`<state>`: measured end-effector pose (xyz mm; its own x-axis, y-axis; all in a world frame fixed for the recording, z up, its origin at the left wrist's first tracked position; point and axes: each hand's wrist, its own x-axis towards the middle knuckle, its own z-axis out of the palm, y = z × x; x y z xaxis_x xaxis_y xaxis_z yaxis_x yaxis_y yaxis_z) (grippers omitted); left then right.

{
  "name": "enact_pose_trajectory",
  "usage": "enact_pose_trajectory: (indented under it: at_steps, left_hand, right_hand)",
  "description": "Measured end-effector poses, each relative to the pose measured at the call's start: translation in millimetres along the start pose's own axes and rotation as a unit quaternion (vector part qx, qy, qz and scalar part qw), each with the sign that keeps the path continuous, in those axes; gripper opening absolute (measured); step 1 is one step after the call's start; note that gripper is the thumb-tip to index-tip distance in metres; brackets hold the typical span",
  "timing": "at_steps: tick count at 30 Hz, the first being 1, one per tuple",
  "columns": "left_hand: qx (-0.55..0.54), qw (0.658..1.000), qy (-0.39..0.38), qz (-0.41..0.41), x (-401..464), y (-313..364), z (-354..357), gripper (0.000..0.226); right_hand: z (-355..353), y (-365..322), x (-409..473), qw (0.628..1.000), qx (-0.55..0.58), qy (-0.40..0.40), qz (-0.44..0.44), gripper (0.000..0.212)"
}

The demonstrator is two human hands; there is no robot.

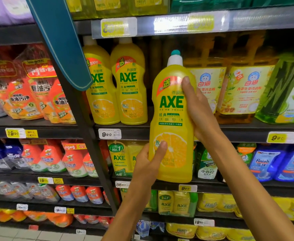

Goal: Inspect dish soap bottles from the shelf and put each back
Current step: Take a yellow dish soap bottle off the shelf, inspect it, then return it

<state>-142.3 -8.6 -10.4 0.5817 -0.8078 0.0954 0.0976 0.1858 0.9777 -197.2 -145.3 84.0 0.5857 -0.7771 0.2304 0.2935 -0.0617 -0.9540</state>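
Observation:
A yellow AXE dish soap bottle [171, 115] with a white neck and teal cap is held upright in front of the shelf, its lemon label facing me. My left hand [148, 162] grips its lower left side, thumb on the lemon picture. My right hand [197, 110] wraps the upper right side, thumb across the red banner. Two matching AXE bottles [115, 84] stand on the shelf [247, 129] behind and to the left, with a gap beside them where the held bottle is.
Amber dish soap jugs [236, 91] and a green bottle [282, 91] stand at the right of the same shelf. Orange cleaner pouches [31, 94] fill the left bay past a dark upright post [83, 129]. A teal sign [61, 40] hangs at upper left. Lower shelves hold more bottles.

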Motion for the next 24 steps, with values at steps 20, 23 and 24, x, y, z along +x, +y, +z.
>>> enact_pose_trajectory:
  at_steps: [20,23,24]
  left_hand:
    - [0.075,0.988,0.108,0.077,96,13,-4,0.054]
    - [0.083,0.988,0.109,0.075,106,8,-2,0.052]
    - [0.078,0.988,0.108,0.075,109,5,-1,0.049]
  right_hand:
    - [24,-9,83,0.993,-0.020,0.009,-0.120,0.027]
    - [24,-6,89,0.988,-0.042,0.001,-0.146,0.019]
    - [23,-4,92,0.988,-0.045,-0.001,-0.149,0.018]
